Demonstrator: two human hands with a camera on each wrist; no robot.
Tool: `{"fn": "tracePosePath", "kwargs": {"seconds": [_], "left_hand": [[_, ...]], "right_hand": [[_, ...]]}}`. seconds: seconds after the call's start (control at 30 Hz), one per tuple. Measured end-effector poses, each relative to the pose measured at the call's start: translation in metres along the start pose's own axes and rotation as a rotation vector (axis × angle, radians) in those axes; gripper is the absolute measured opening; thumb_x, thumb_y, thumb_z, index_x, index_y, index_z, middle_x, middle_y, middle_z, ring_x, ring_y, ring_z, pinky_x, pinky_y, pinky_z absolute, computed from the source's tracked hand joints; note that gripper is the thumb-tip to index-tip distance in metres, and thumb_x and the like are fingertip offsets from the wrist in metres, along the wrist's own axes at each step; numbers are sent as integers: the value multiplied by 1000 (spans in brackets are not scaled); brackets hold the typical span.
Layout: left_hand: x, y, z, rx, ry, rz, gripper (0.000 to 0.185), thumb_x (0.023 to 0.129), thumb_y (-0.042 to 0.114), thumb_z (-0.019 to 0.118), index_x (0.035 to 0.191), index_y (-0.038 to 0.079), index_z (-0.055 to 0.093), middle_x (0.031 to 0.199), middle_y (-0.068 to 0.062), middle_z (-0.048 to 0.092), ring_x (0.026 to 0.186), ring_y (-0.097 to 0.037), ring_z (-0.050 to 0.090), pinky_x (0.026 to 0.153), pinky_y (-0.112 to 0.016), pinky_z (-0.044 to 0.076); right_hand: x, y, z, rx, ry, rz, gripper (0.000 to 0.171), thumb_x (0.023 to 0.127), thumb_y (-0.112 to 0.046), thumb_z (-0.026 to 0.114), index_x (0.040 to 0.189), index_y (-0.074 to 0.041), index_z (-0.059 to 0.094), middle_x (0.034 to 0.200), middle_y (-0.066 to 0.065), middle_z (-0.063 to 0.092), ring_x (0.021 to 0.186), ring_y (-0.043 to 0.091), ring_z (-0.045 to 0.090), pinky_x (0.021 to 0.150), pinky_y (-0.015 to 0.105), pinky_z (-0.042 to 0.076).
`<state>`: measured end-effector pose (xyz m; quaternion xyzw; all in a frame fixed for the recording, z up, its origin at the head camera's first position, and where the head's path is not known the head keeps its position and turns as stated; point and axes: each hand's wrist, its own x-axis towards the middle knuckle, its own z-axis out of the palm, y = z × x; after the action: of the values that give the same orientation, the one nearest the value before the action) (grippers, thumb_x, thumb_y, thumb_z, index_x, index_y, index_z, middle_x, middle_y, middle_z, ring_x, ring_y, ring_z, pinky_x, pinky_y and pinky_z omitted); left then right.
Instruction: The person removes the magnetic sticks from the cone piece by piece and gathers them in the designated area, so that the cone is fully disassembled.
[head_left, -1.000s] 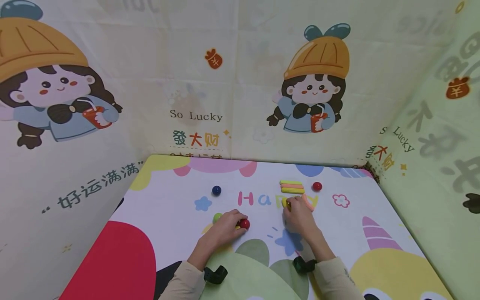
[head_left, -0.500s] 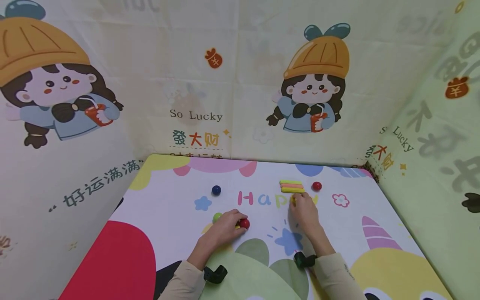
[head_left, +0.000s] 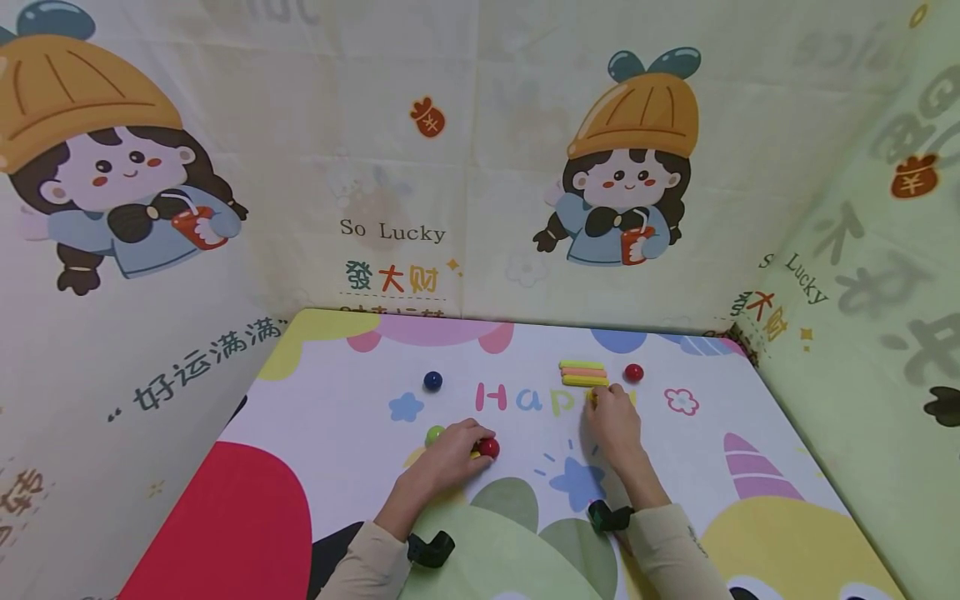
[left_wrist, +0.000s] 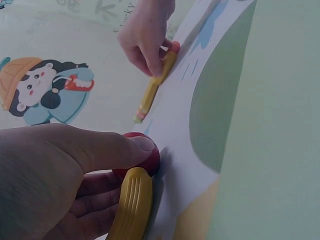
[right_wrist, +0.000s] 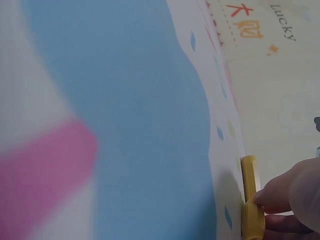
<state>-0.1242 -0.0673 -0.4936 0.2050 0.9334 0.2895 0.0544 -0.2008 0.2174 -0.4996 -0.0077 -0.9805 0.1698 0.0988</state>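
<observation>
My left hand (head_left: 450, 454) rests low over the table and grips a red ball (left_wrist: 142, 155), its thumb lying across the top. Against that ball lies the end of a curved, ridged yellow stick (left_wrist: 131, 205). Just beyond the left knuckles a green ball (head_left: 435, 434) shows partly. My right hand (head_left: 617, 425) pinches a short ridged yellow stick (right_wrist: 254, 220) between thumb and fingers. That stick is beside another yellow stick (right_wrist: 249, 177), in a row of yellow and pink sticks (head_left: 584, 373). A pink stick end (left_wrist: 174, 46) shows close to the right hand.
A dark blue ball (head_left: 432, 381) sits at the back left of the printed tabletop (head_left: 337, 417). Right of the stick row is another red ball (head_left: 633, 372). A patterned cloth wall (head_left: 495, 208) rises behind the table's back edge.
My right hand has shifted right and slightly away from me with the yellow stick. The pink stick seen beside it earlier is now mostly hidden by the hand. The left hand stays put.
</observation>
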Motion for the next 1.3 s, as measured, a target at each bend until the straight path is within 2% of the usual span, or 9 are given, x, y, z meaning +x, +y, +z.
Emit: {"fn": "tracePosePath", "kwargs": {"seconds": [0.13,0.37,0.6,0.73,0.87,1.07,1.2,1.3], "left_hand": [[0,-1,0,4,-1,8,40,91,19,72,129,5,66,114,-7,66,98,-16,60,83,-28,57],[1,-2,1,12,1,7,41,92,21,72,129,6,66,114,-7,66,100,-17,60,85,-29,57],[1,0,1,13,5,14,41,92,21,72,130,6,66,114,-7,67,99,-16,60,84,-28,57],[1,1,-1,13,0,2,44,92,21,72,134,9,63,116,-6,66,101,-17,60,86,-29,57],[-1,2,-6,-18,0,-3,47,92,21,72,137,11,61,117,-5,65,101,-17,60,87,-30,57],[-3,0,-20,-43,50,-3,44,93,22,71,134,9,63,122,-8,66,102,-20,64,90,-38,58],[-5,-4,-28,9,84,-26,40,91,27,72,128,12,68,122,-6,67,108,-22,64,97,-47,51],[-6,-9,-32,57,72,-53,37,88,32,75,121,15,72,119,-3,68,114,-25,61,95,-53,43]], "right_hand": [[2,1,1,-6,28,11,27,92,-12,65,110,7,70,99,22,60,85,32,58,80,50,58],[3,2,1,8,28,25,29,93,-12,64,113,8,69,100,23,60,86,31,58,82,50,58],[0,1,-2,52,65,-7,31,93,-14,64,113,9,68,105,26,61,88,33,59,82,49,58],[-3,-6,-7,79,76,-35,34,92,-16,66,115,10,68,107,27,62,92,35,60,85,50,57],[-8,-14,-8,131,97,-78,32,91,-15,67,111,9,69,102,26,64,89,36,61,80,50,56],[-17,-27,-6,184,128,-167,30,88,-16,71,109,6,70,99,22,66,91,36,62,78,49,56],[-24,-39,-7,217,113,-227,31,89,-18,71,110,4,70,98,20,66,90,33,63,80,48,55],[-30,-48,-8,245,86,-256,32,88,-18,72,112,3,70,99,18,66,89,31,63,81,46,55]]}}
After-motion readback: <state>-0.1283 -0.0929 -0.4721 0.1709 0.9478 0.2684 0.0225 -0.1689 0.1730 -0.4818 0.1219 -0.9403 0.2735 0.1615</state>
